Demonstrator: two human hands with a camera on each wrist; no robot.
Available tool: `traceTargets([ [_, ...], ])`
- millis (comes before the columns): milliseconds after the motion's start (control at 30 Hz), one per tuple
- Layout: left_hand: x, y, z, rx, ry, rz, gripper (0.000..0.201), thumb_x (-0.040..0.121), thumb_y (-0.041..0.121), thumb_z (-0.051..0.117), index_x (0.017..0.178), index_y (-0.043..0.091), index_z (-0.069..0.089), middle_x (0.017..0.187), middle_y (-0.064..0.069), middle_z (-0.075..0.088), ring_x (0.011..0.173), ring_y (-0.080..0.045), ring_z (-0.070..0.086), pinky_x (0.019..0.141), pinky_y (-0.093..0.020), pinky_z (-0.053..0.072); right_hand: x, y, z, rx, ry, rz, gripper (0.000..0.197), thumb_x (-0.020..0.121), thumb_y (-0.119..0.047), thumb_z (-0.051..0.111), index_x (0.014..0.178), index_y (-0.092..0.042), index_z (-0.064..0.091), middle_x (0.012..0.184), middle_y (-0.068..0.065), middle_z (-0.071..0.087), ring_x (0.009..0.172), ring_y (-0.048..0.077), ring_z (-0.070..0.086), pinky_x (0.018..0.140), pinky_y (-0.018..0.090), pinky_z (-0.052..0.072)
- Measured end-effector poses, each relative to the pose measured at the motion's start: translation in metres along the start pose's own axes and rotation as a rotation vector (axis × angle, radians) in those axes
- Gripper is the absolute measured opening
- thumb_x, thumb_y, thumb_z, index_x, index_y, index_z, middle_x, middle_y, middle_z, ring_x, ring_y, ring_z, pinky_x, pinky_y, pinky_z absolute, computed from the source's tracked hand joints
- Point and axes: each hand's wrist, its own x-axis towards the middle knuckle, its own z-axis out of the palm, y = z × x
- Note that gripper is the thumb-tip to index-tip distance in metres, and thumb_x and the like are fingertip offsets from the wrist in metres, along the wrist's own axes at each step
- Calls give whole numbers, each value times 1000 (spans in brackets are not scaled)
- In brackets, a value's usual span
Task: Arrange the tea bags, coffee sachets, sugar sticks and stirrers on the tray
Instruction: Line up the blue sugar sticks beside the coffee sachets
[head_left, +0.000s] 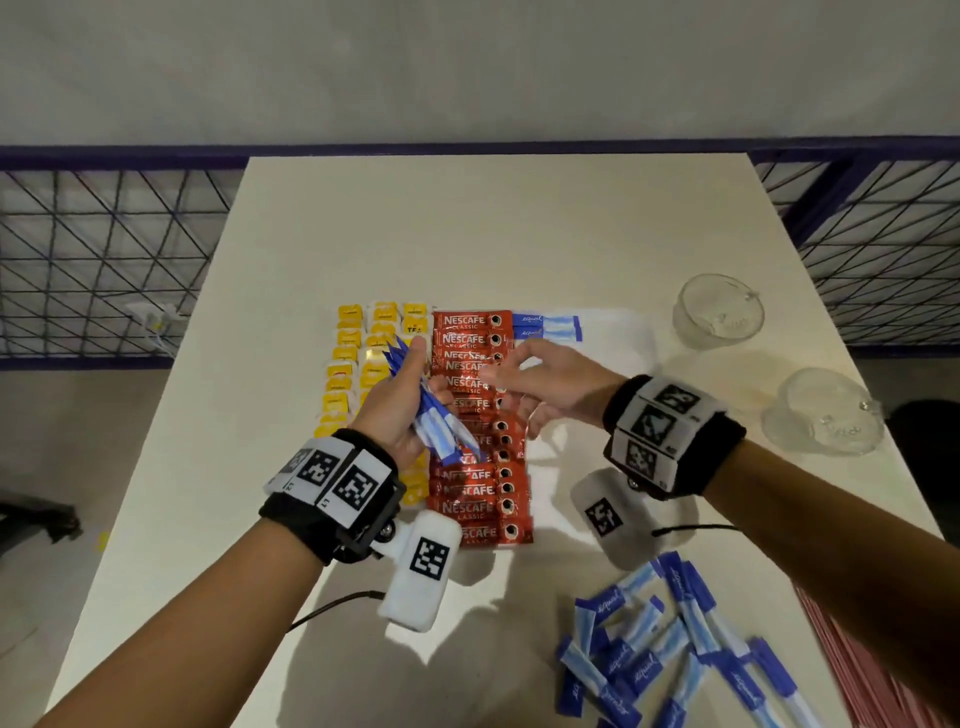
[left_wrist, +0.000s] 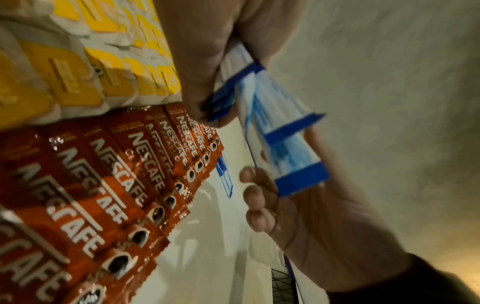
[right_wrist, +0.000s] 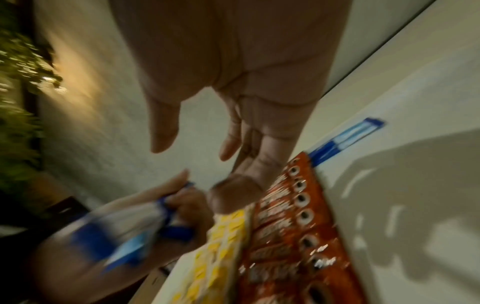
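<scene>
My left hand (head_left: 423, 384) grips a bundle of blue sugar sticks (head_left: 439, 423) above the tray's left half; the left wrist view shows the bundle (left_wrist: 280, 131) close up. My right hand (head_left: 511, 392) hovers just right of the bundle, fingers loosely spread and empty, as the right wrist view shows (right_wrist: 228, 127). On the white tray (head_left: 615, 332) lie columns of yellow tea bags (head_left: 350, 364), one column of red coffee sachets (head_left: 480, 491) and two sugar sticks (head_left: 545, 326) at the far end.
A loose pile of sugar sticks (head_left: 675, 644) lies at the near right of the table. Red stirrers (head_left: 883, 680) lie along the right edge beside it. Two glass cups (head_left: 719, 312) (head_left: 826, 413) stand at the right.
</scene>
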Motion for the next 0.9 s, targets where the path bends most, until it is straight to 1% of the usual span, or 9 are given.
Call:
traceTargets([
  [100,-8,-5,8,123,40,40,46,94,49,41,68,13,53,45,2,55,41,-13,54,47,-23,48,-19,-2,28,-109,-67,-47,36,77,-29,71,98,-18,43,80,11,64,51,12,59,54,24,53],
  [167,-12,-8,11,130,35,36,47,93,51,41,73,11,57,49,0,59,48,-17,60,59,-32,51,-25,3,39,-172,-28,-94,40,75,-24,74,100,-20,43,87,7,62,56,14,62,62,28,55],
  [233,-14,-10,12,97,10,34,45,93,49,42,80,9,57,54,-3,61,49,-16,62,60,-33,52,-27,8,42,-137,14,-138,33,77,-12,72,91,-22,44,88,6,61,56,14,62,62,29,56],
  [300,-17,-12,12,97,-54,37,46,93,48,44,96,4,59,73,-11,66,60,-19,67,59,-32,56,-29,11,44,-66,68,-165,31,79,-4,69,83,-24,45,90,8,61,52,8,61,51,20,53],
  [400,-30,-15,15,128,-140,49,44,94,39,47,117,1,51,87,-15,68,63,-20,70,58,-31,57,-33,14,42,54,144,-187,23,82,-6,66,87,-18,47,87,8,63,47,8,61,48,16,51],
  [533,-39,-20,19,176,-204,105,32,96,28,47,115,3,54,82,-10,67,58,-12,68,53,-23,56,-37,18,41,88,197,-170,24,83,-14,67,91,-12,45,74,6,61,38,11,58,45,23,50],
  [600,-40,-22,18,205,-210,107,30,96,28,48,112,5,57,81,-8,68,59,-10,69,52,-19,54,-39,19,40,59,212,-165,26,84,-18,67,95,-8,45,64,6,58,33,11,51,36,22,41],
  [700,-38,-23,18,237,-190,132,31,95,30,49,114,7,57,85,-8,68,62,-9,68,53,-18,54,-42,19,35,84,175,-160,23,87,-18,63,99,-7,46,54,3,56,30,7,45,34,16,35],
  [900,-29,-16,12,278,-160,123,15,92,26,56,93,12,61,87,-7,65,76,-18,63,72,-28,52,-42,19,14,153,90,-129,10,91,-12,55,101,-9,54,72,8,63,45,9,52,43,19,42],
])
